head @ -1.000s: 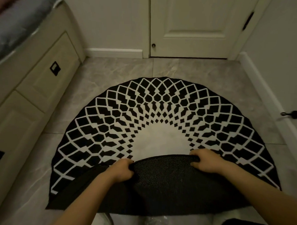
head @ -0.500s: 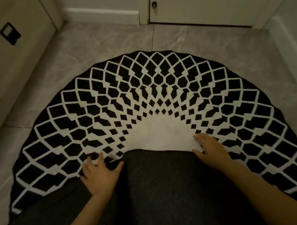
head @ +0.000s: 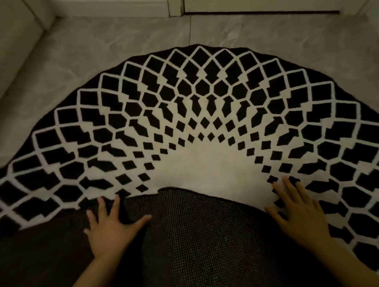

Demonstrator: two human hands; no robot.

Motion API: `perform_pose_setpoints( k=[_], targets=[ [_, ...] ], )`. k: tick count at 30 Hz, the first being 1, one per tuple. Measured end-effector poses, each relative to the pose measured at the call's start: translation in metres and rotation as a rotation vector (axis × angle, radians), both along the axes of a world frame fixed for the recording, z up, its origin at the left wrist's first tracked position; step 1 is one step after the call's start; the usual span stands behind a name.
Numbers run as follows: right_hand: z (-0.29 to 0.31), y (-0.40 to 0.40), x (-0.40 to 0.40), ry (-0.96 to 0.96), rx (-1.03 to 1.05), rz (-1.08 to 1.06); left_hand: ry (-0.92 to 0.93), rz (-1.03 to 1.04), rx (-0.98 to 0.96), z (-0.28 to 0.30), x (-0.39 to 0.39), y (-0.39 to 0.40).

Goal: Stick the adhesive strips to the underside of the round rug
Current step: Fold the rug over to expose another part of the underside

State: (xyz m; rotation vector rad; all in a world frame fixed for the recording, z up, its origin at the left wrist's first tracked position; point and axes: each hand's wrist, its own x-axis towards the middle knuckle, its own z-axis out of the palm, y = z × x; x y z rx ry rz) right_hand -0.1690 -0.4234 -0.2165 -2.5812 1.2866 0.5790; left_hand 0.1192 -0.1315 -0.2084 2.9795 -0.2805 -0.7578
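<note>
The floor [head: 266,31] is pale grey marbled tile with one grout line running away from the camera toward the far wall. Along the far edge of the floor runs a white baseboard [head: 115,7], and next to it the bottom of a white door [head: 261,0] with a dark gap under it. At the left edge of the floor rises a beige cabinet front [head: 11,38], seen only as a slanted plain panel.

The round rug [head: 204,112] lies on the floor and fills most of the view, black with a white lattice that shrinks into a plain cream centre. Its near part is folded over onto the patterned face, so the dark, finely dotted underside [head: 198,239] faces up at the near edge of the floor.

The left hand [head: 111,229] lies flat on the folded flap close to the fold line, fingers [head: 101,207] spread apart and gripping nothing. The right hand [head: 303,216] lies flat too, fingers spread, resting partly on the patterned face just beyond the flap's edge.

The rug's left and right sides run out of frame, as do both forearms at the bottom. The view is dim and slightly blurred. No adhesive strip can be made out on the underside.
</note>
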Motion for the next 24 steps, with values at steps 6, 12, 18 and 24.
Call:
perform_pose_setpoints(
  k=[6, 12, 18, 24],
  targets=[
    [-0.013, 0.022, 0.03, -0.045, 0.01, -0.369, 0.012, -0.27, -0.021, -0.005, 0.098, -0.087],
    [-0.022, 0.049, 0.073, -0.13, 0.013, -0.587, 0.036, -0.331, 0.004, -0.005, 0.138, -0.11],
    [-0.036, 0.056, 0.093, -0.143, -0.064, -0.597, 0.01, -0.32, -0.064, -0.008, 0.16, -0.115],
    [-0.04, 0.028, 0.101, -0.148, -0.114, -0.5, -0.141, -0.481, -0.063, -0.005, 0.158, -0.127]
  ],
)
